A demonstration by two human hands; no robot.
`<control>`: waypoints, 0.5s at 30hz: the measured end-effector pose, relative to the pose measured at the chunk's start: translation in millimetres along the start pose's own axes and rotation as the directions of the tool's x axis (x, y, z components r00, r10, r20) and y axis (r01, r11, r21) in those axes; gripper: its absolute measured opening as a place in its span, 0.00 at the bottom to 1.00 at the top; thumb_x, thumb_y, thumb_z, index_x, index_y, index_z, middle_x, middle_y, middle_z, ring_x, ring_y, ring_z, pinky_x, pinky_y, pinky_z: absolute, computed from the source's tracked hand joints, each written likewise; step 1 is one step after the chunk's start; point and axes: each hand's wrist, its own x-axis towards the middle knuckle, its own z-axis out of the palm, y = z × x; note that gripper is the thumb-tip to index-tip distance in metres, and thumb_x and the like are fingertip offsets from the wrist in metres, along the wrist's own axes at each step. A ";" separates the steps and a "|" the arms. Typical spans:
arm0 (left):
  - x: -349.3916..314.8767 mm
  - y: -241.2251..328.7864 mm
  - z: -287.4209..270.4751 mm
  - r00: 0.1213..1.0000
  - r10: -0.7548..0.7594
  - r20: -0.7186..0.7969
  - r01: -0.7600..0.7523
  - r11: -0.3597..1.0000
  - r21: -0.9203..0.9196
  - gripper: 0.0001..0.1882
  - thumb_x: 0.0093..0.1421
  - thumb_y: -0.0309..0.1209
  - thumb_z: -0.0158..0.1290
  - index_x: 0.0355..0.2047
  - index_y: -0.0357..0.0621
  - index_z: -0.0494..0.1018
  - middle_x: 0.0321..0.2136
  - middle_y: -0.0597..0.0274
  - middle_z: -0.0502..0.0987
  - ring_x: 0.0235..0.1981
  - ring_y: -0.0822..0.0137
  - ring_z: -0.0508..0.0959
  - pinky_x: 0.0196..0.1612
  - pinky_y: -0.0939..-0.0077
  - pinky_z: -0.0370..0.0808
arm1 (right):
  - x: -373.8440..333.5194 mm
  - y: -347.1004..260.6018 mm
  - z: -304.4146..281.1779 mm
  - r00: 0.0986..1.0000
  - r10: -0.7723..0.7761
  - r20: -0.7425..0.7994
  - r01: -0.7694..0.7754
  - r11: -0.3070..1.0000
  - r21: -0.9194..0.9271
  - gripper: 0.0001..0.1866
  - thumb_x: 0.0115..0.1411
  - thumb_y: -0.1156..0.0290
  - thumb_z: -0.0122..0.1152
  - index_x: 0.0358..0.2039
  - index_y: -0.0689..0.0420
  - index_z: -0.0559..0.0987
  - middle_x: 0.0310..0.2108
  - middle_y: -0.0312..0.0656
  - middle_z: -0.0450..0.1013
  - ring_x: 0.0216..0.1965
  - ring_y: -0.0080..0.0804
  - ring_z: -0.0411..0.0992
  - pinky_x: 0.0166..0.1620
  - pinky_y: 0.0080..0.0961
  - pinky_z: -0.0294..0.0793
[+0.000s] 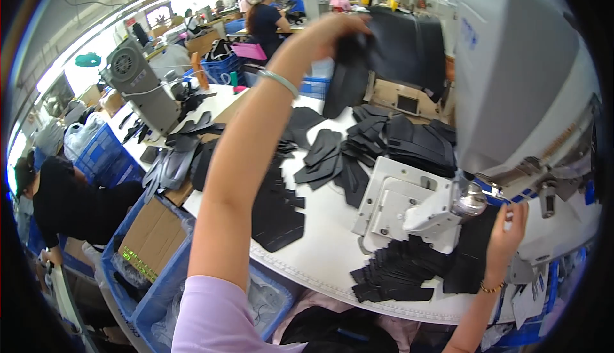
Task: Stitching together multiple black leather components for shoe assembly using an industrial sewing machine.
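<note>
My left arm reaches far across the table. My left hand (pixel 342 32), smeared by motion, grips a dark fabric panel (pixel 350 74) beside a stack of large black panels (pixel 409 49). Close to the round metal head of the sewing machine (pixel 472 199), my right hand (pixel 510 225) is closed, with a small white thing showing at its fingers that I cannot make out. Below that hand a flat black piece (pixel 470 257) lies next to the machine's white plate (pixel 390 202). Left of it sits a fanned pile of black strips (pixel 400 270).
Several cut black pieces (pixel 323 158) and a dark stepped stack (pixel 275 218) cover the white table (pixel 320 250). The machine's grey body (pixel 511 65) rises at the right. A blue crate (pixel 147 302) with cardboard stands left; a bending person (pixel 83 199) is beyond it.
</note>
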 end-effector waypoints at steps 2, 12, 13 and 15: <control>-19.9 24.8 -62.9 0.991 0.099 -0.085 -0.082 0.979 0.184 0.26 0.54 0.35 0.53 0.54 0.47 0.67 0.45 0.64 0.72 0.48 0.72 0.69 0.51 0.71 0.68 | -10.7 0.4 -3.6 0.995 0.014 -0.098 -0.006 0.997 0.082 0.10 0.59 0.80 0.49 0.41 0.63 0.72 0.45 0.47 0.67 0.37 0.36 0.67 0.37 0.25 0.67; -252.8 -70.4 -385.6 0.996 -0.086 -0.035 0.032 -0.039 0.999 0.08 0.52 0.29 0.48 0.27 0.40 0.76 0.25 0.59 0.76 0.26 0.69 0.73 0.32 0.74 0.70 | -55.0 39.5 -26.8 0.995 0.057 0.083 -0.053 0.997 -0.056 0.16 0.61 0.82 0.42 0.48 0.60 0.71 0.51 0.42 0.66 0.42 0.29 0.66 0.36 0.19 0.63; -293.7 -97.8 -413.7 0.976 -0.067 -0.209 0.208 -0.026 0.978 0.09 0.49 0.32 0.51 0.25 0.40 0.77 0.26 0.58 0.78 0.28 0.64 0.76 0.35 0.73 0.71 | -55.9 32.3 -24.2 0.988 0.104 0.112 -0.101 0.994 -0.033 0.15 0.61 0.82 0.41 0.48 0.60 0.71 0.51 0.43 0.66 0.44 0.32 0.67 0.39 0.21 0.64; -310.7 -156.2 -387.6 0.653 -0.173 -0.738 0.750 0.287 0.596 0.16 0.41 0.39 0.56 0.28 0.44 0.80 0.29 0.56 0.80 0.33 0.63 0.78 0.40 0.73 0.73 | -60.4 26.8 -28.5 0.989 0.089 0.115 -0.075 0.990 -0.120 0.15 0.61 0.82 0.41 0.48 0.61 0.71 0.51 0.44 0.66 0.46 0.35 0.67 0.42 0.22 0.65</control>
